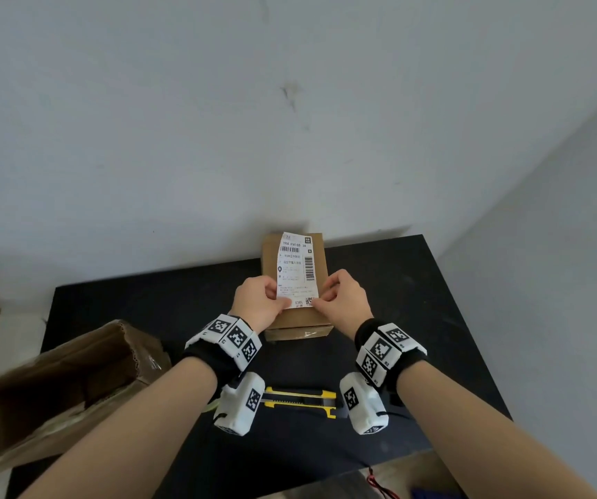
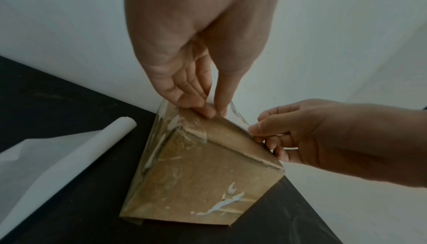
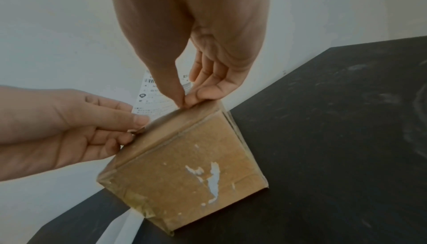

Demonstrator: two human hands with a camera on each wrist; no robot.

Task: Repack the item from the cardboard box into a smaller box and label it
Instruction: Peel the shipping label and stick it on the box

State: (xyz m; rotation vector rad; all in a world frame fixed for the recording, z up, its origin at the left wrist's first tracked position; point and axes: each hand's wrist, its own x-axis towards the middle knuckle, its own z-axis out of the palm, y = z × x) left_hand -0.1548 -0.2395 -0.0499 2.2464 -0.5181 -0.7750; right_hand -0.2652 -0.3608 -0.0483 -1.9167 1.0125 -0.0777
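A small taped cardboard box [image 1: 321, 259] lies on the black table [image 1: 138, 311] against the wall. A white shipping label [image 1: 296, 264] with barcodes lies lengthwise over its top. My left hand [image 1: 278, 303] pinches the label's near left corner, and my right hand [image 1: 320, 300] pinches the near right corner. In the left wrist view, my left hand [image 2: 216, 113] pinches at the small box's [image 2: 196, 178] top edge with the right hand [image 2: 261, 134] beside it. In the right wrist view, thumb and forefinger of my right hand [image 3: 183, 102] meet on the label [image 3: 150, 95] above the small box [image 3: 184, 167].
A larger open cardboard box [image 1: 55, 387] lies on its side at the table's left edge. A yellow utility knife [image 1: 300, 399] lies on the table under my wrists. A curled sheet of white backing paper [image 2: 57, 156] rests left of the small box.
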